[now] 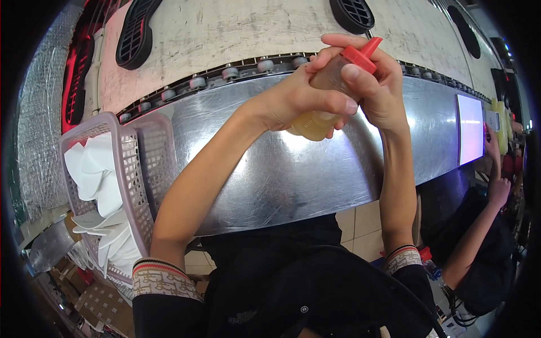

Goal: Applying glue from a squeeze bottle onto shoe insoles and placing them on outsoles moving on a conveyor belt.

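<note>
Red-capped squeeze bottle (324,104) — left hand (293,101) grips its body, right hand (377,90) pinches its cap (360,56)

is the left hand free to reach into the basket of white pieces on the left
Probably not right now: the left hand is wrapped around the squeeze bottle with the right hand. The basket sits open-topped beside that forearm, with nothing blocking it.

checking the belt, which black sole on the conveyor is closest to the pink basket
The long black sole at upper left, just above the pink basket. The other lies farther right, beyond the hands.
</note>
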Tool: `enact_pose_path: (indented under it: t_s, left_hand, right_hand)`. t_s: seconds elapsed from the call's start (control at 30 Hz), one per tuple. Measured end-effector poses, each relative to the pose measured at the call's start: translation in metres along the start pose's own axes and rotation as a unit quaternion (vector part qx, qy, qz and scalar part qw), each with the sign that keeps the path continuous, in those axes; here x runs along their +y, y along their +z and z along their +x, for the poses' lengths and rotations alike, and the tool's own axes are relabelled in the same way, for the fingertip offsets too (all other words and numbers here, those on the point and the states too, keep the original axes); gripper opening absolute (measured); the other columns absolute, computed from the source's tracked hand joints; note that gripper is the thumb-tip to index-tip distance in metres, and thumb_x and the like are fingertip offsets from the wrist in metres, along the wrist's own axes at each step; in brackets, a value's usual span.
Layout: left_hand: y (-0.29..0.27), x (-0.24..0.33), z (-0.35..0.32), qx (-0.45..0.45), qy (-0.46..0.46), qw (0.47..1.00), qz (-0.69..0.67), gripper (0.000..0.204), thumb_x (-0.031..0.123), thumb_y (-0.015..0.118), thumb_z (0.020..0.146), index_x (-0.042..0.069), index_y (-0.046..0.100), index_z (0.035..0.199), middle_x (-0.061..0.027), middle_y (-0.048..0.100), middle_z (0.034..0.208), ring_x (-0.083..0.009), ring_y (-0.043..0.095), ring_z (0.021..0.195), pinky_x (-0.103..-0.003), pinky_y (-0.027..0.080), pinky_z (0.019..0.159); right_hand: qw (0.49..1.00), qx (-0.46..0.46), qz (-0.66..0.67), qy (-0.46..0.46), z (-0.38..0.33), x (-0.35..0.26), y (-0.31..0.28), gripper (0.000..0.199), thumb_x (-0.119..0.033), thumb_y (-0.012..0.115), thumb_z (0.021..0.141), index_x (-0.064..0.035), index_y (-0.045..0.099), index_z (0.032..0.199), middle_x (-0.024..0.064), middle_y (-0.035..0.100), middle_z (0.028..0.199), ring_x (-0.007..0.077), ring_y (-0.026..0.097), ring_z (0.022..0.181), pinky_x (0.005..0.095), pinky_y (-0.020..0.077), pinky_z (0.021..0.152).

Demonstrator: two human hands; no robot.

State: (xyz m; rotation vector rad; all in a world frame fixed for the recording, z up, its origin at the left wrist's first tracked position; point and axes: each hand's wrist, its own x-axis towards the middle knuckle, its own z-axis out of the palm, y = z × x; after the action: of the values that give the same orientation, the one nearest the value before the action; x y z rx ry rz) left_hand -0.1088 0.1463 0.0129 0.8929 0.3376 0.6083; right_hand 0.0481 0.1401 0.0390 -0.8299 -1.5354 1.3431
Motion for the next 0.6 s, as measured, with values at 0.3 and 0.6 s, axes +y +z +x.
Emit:
enact_pose_path:
  t_s: [0.3,0.6]
  left_hand:
    - [0.003,-0.004,0.004,0.051,0.046,0.992,0.110,0.038,0.020,0.075,0.066,0.002,0.057,0.094,-0.0065,0.060,0.086,-0.0137,0.060,0.076,-0.026,0.049,0.065]
    - [0.007,-0.020,0.010,0.110,0.139,0.959,0.221,0.036,0.017,0.073,0.064,0.001,0.062,0.094,-0.0064,0.064,0.086,-0.0148,0.061,0.078,-0.027,0.049,0.069]
  right_hand:
    - [0.995,0.089,0.040,0.030,0.001,0.007,0.007,0.028,-0.011,0.059,0.082,0.0046,0.058,0.105,0.0118,0.066,0.087,0.0172,0.064,0.083,0.0291,0.0517,0.079]
    - [0.982,0.173,-0.028,0.069,0.004,-0.008,0.020,0.031,-0.007,0.058,0.082,0.0056,0.048,0.108,0.0224,0.061,0.105,0.0264,0.063,0.097,0.0346,0.0512,0.085]
